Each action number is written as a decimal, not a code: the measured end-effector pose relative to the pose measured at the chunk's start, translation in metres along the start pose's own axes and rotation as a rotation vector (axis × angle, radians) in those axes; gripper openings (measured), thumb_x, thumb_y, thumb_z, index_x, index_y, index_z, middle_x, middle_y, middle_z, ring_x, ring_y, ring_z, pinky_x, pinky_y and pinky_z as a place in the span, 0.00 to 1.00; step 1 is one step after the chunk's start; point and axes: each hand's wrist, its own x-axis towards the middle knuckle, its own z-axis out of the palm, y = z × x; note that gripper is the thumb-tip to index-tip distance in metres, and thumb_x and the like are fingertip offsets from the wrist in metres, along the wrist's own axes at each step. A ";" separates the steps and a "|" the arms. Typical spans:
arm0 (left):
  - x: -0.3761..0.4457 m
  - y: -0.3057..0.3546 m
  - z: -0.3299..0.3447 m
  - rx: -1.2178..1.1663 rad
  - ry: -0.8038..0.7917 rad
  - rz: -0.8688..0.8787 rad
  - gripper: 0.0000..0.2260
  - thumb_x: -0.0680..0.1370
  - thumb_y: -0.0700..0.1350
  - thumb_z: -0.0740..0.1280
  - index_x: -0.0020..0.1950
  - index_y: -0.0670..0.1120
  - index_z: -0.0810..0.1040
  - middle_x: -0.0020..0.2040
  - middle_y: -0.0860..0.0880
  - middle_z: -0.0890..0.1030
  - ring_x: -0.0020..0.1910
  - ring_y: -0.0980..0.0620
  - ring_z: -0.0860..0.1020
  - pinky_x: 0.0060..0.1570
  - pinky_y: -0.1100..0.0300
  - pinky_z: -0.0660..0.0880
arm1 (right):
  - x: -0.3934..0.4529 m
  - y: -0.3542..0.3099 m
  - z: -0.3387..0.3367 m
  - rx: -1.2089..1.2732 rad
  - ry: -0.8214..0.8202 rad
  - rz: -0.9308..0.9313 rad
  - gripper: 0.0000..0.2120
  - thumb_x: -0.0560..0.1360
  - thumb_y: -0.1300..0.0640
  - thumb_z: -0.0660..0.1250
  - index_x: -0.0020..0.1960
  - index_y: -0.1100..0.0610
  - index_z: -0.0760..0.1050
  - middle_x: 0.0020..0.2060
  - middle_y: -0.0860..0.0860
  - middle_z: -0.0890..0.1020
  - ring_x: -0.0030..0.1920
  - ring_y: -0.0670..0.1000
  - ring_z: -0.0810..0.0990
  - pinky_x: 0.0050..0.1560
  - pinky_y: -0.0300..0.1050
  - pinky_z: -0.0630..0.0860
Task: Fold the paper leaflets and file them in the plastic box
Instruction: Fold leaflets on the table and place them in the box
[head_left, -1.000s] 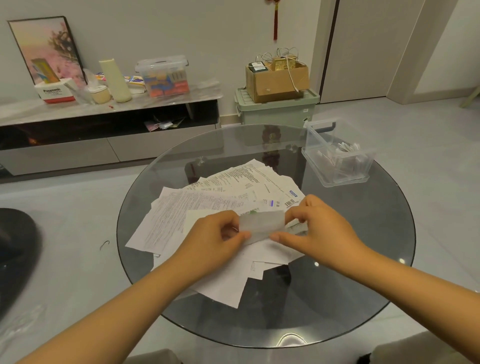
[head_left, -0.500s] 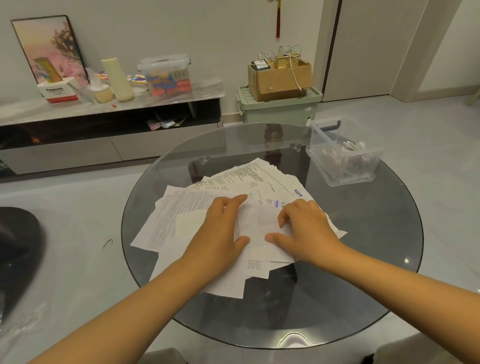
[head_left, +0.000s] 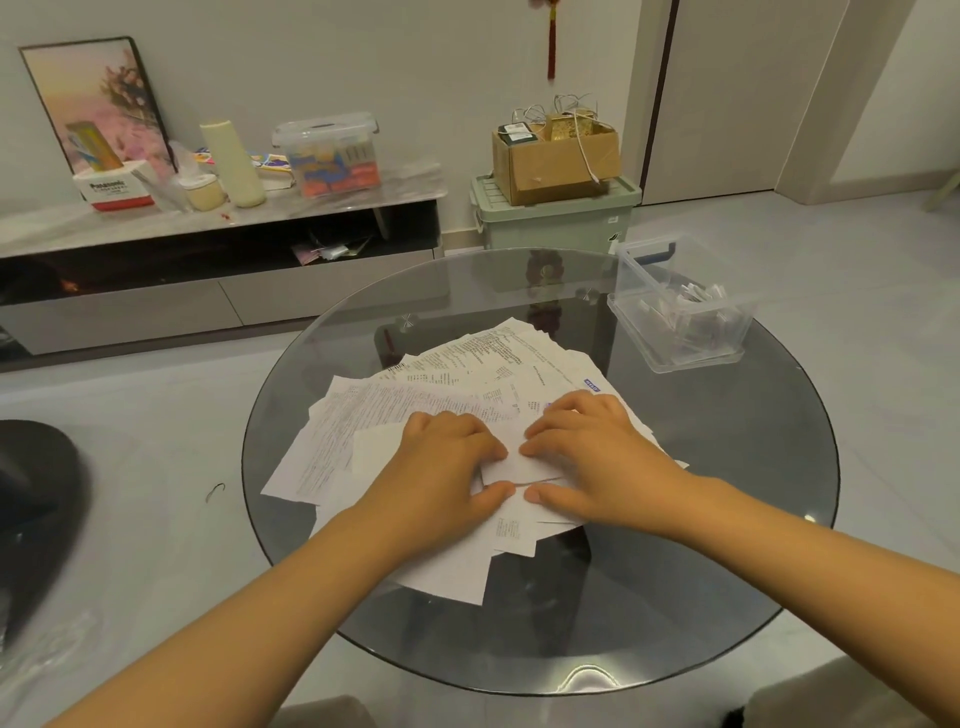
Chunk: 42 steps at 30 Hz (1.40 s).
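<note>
A small folded white leaflet (head_left: 519, 467) lies on top of a loose pile of printed paper leaflets (head_left: 467, 374) in the middle of the round glass table (head_left: 727, 519). My left hand (head_left: 441, 467) and my right hand (head_left: 592, 457) sit side by side on it with bent fingers. Each hand holds the folded leaflet between thumb and index fingertip and presses it down on the pile. The clear plastic box (head_left: 680, 306) stands open at the table's far right and holds several small folded papers.
Behind the table stand a green storage bin (head_left: 550, 218) with a cardboard box (head_left: 556, 150) on top, and a low TV cabinet (head_left: 208, 270) with clutter. A dark round object (head_left: 36, 499) is on the floor at left. Bare glass shows in front of the pile.
The folded leaflet, held up between both hands a second ago, has come down onto the pile. Both hands now press on it close together.
</note>
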 end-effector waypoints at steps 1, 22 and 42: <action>0.001 0.000 -0.001 -0.015 0.010 0.001 0.14 0.77 0.58 0.62 0.59 0.55 0.77 0.58 0.59 0.75 0.59 0.58 0.69 0.64 0.58 0.58 | 0.001 0.000 -0.001 0.006 0.004 0.011 0.20 0.75 0.42 0.63 0.63 0.49 0.75 0.60 0.42 0.75 0.65 0.47 0.63 0.59 0.38 0.51; 0.021 -0.004 0.002 -0.167 0.022 -0.218 0.16 0.78 0.49 0.66 0.65 0.52 0.73 0.58 0.53 0.72 0.61 0.52 0.66 0.63 0.59 0.60 | 0.018 0.005 0.009 0.073 0.058 0.322 0.19 0.75 0.45 0.65 0.65 0.41 0.71 0.61 0.44 0.67 0.64 0.49 0.60 0.63 0.42 0.53; 0.069 0.056 0.003 -0.710 0.149 -0.296 0.12 0.75 0.42 0.69 0.57 0.51 0.73 0.42 0.52 0.76 0.39 0.56 0.76 0.39 0.69 0.70 | -0.015 0.036 -0.031 0.528 0.364 0.588 0.07 0.74 0.59 0.69 0.49 0.49 0.75 0.35 0.52 0.77 0.36 0.48 0.76 0.35 0.36 0.70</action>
